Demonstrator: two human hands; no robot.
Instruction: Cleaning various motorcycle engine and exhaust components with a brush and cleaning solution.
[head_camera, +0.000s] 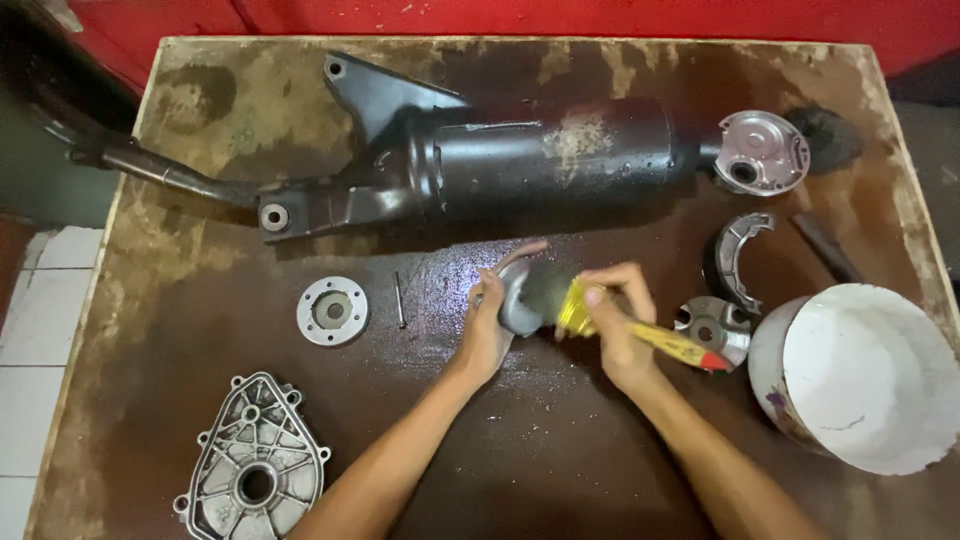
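My left hand (487, 325) grips a small grey metal part (517, 300) above the middle of the wet brown table (200, 250). My right hand (615, 330) holds a paintbrush (640, 335) with a yellow handle, a red tip and dark bristles. The bristles press against the grey part. Both forearms reach in from the bottom edge.
A long black exhaust muffler (540, 155) lies across the back. A round metal flange (332, 311) and a thin pin (400, 300) sit left of my hands. A finned cover (255, 465) lies front left. A brake shoe (740, 250), a round plate (762, 152), a small hub (715, 330) and a white bucket (865, 375) stand right.
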